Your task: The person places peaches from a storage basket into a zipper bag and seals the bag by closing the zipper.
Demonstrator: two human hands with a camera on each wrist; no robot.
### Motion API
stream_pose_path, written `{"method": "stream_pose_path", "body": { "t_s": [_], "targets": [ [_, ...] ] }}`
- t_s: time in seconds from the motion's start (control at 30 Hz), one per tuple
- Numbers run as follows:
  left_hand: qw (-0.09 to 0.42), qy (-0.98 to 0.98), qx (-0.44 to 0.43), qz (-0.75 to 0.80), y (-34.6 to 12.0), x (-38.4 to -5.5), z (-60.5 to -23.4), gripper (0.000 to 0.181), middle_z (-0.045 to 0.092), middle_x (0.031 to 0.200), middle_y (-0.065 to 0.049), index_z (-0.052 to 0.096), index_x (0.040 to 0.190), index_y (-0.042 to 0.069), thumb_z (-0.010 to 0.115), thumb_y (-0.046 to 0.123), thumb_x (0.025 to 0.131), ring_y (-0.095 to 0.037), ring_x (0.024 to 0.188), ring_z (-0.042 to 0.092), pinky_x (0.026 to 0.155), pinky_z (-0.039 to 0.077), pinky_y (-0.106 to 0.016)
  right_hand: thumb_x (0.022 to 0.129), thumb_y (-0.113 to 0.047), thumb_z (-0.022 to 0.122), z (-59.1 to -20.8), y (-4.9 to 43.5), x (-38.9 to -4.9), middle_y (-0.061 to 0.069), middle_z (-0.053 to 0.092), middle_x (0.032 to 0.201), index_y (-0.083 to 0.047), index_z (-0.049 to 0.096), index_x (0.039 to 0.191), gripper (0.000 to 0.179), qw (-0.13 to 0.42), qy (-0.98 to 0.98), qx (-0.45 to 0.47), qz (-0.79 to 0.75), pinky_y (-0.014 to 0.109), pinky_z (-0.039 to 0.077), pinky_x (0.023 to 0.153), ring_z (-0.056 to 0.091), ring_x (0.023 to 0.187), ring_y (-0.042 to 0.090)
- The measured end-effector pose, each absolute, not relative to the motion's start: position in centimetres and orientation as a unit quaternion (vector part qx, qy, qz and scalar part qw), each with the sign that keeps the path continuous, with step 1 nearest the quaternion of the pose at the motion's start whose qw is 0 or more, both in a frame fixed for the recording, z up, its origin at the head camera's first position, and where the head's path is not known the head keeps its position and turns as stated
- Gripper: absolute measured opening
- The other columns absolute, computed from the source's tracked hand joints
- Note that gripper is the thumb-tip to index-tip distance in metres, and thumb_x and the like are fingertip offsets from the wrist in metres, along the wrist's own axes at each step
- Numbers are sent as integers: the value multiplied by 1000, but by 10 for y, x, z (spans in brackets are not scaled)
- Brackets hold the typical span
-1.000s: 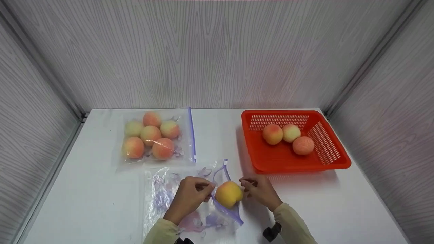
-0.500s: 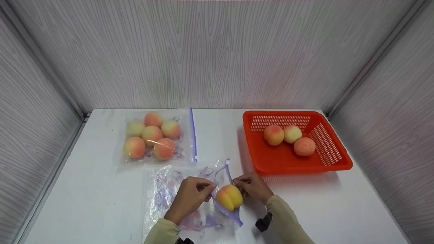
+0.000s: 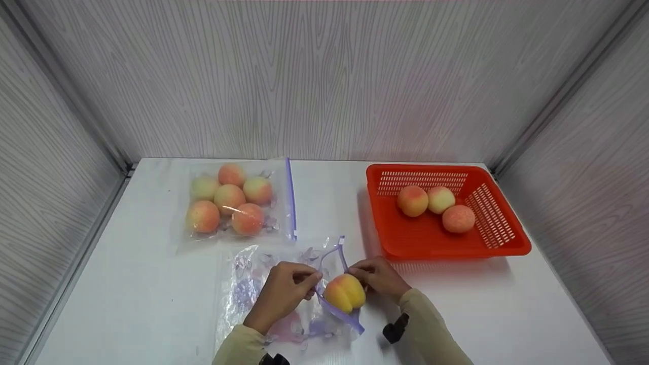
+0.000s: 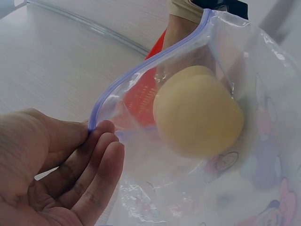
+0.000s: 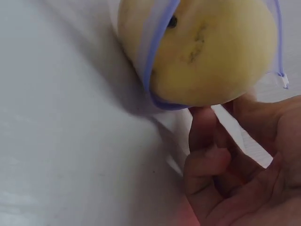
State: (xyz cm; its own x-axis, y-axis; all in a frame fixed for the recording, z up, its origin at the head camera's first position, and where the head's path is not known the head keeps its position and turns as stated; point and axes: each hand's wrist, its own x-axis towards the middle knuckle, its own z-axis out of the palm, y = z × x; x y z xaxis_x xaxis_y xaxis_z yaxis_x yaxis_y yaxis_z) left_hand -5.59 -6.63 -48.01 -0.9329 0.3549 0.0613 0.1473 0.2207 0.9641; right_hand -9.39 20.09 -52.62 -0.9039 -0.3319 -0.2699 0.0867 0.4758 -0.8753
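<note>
Peach point(image 3: 345, 293) sat in the mouth of the clear bag point(image 3: 242, 291), between left hand point(image 3: 290, 289) and right hand point(image 3: 380, 278). Left pinched one zip edge point(image 3: 342, 315); right, off the bag a second earlier, now pinched the opposite one, so the mouth looked held from both sides.

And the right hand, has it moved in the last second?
Yes: the right hand has shifted left in the head view, toward the peach, judged against the red basket.
</note>
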Motion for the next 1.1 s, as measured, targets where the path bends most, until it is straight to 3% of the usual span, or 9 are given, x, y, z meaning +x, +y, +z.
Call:
{"method": "stream_pose_path", "body": {
  "t_s": [0.23, 0.43, 0.63, 1.1],
  "targets": [
    [94, 774, 156, 607, -66, -56, -479, 15, 67, 70, -2, 78, 91, 6, 68, 14, 98, -13, 60, 63, 59, 59, -26, 101, -24, 65, -525, 197, -94, 1, 70, 91, -13, 79, 109, 19, 185, 855, -65, -480, 30, 57, 77, 61, 82, 20],
    [107, 760, 152, 622, -69, -55, -474, 17, 69, 71, -5, 77, 91, 3, 68, 15, 98, -16, 61, 66, 59, 60, -28, 104, -20, 60, -518, 194, -88, 6, 68, 93, -6, 70, 109, 18, 191, 835, -47, -514, 32, 60, 81, 63, 82, 22],
    [101, 754, 139, 634, -81, -53, -458, 18, 68, 70, -7, 75, 90, -1, 69, 15, 97, -16, 60, 65, 57, 60, -29, 105, -15, 57, -501, 191, -81, 7, 62, 86, 3, 65, 105, 20, 155, 821, -55, -546, 31, 59, 72, 60, 74, 20],
    [50, 765, 144, 626, -104, -46, -402, 16, 67, 66, -6, 75, 83, 3, 74, 14, 93, -18, 55, 65, 53, 59, -31, 99, -7, 62, -427, 167, -67, 6, 62, 78, 7, 68, 99, 15, 58, 812, -69, -577, 24, 58, 60, 58, 66, 17]
  ]
}}
